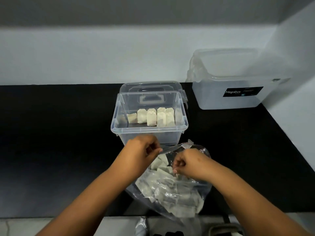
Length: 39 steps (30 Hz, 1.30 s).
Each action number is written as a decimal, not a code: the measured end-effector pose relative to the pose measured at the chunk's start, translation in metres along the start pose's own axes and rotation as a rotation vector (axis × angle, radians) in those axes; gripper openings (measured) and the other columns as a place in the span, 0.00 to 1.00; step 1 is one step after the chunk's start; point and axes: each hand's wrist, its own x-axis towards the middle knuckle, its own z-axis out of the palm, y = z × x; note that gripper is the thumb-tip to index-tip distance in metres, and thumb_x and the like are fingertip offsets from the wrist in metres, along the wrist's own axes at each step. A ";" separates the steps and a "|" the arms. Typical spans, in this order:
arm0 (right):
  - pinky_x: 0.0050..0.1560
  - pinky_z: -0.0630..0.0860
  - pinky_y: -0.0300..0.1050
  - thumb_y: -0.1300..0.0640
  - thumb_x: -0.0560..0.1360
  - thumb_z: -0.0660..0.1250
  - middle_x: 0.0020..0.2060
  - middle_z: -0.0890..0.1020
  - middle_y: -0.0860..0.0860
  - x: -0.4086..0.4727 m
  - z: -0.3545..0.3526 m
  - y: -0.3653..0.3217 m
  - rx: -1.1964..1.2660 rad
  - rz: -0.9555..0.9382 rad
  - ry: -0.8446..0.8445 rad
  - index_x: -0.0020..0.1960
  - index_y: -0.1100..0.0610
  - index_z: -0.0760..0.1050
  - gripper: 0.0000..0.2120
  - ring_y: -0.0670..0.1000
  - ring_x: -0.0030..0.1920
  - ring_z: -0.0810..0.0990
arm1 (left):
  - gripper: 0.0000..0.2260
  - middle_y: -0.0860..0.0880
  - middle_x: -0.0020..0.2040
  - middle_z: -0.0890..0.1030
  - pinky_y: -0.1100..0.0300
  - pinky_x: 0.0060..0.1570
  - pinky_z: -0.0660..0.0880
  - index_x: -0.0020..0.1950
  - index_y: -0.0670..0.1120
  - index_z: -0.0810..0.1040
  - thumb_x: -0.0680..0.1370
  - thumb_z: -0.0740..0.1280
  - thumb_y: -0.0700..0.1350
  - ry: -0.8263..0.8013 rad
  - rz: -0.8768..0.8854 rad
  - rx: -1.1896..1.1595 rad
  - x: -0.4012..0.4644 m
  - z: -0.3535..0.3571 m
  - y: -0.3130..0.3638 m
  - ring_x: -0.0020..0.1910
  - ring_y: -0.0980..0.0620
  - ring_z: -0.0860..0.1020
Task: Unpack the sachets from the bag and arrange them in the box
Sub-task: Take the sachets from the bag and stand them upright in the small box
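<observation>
Sachets (163, 181) loose in clear bag (187, 198), under and between both hands; more stand in a row in box (150, 128) just beyond. Left hand (141, 150) pinches bag's mouth edge. Right hand (189, 164) fingers curled at the pile, grip unclear. Sachets look light, soft, crushable: pinch one by a flat edge. Film likely slippery.

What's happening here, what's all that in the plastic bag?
A person is unpacking small pale sachets from a clear plastic bag lying on the black counter. The left hand pinches the bag's edge open while the right hand pinches at something in its mouth. Behind it, a clear plastic box already holds a row of sachets standing upright. A larger lidded translucent tub sits at the back right.
</observation>
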 end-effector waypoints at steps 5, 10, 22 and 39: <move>0.44 0.75 0.40 0.51 0.72 0.72 0.39 0.82 0.47 0.006 0.024 0.010 -0.069 0.011 0.003 0.44 0.54 0.83 0.07 0.46 0.41 0.79 | 0.05 0.55 0.43 0.79 0.62 0.43 0.75 0.47 0.50 0.78 0.74 0.72 0.49 -0.166 -0.020 0.059 -0.010 0.026 -0.007 0.40 0.59 0.77; 0.45 0.75 0.40 0.50 0.71 0.72 0.37 0.78 0.44 0.005 0.035 0.012 -0.086 -0.007 0.049 0.45 0.52 0.81 0.06 0.45 0.41 0.76 | 0.07 0.54 0.45 0.80 0.75 0.40 0.66 0.49 0.48 0.79 0.74 0.72 0.47 -0.189 -0.013 0.115 -0.012 0.033 -0.006 0.41 0.60 0.74; 0.40 0.76 0.43 0.58 0.71 0.69 0.35 0.80 0.47 -0.019 0.003 0.031 0.122 0.018 0.273 0.41 0.50 0.75 0.04 0.46 0.36 0.78 | 0.04 0.52 0.47 0.80 0.64 0.44 0.73 0.50 0.48 0.80 0.76 0.69 0.45 -0.207 -0.034 0.149 0.004 0.035 0.001 0.43 0.56 0.78; 0.44 0.82 0.48 0.60 0.75 0.70 0.36 0.84 0.53 -0.024 -0.001 0.044 0.320 0.051 0.345 0.49 0.54 0.79 0.04 0.49 0.36 0.84 | 0.15 0.52 0.54 0.79 0.58 0.49 0.73 0.57 0.51 0.77 0.72 0.72 0.43 -0.628 -0.050 0.386 0.033 0.075 0.007 0.52 0.49 0.77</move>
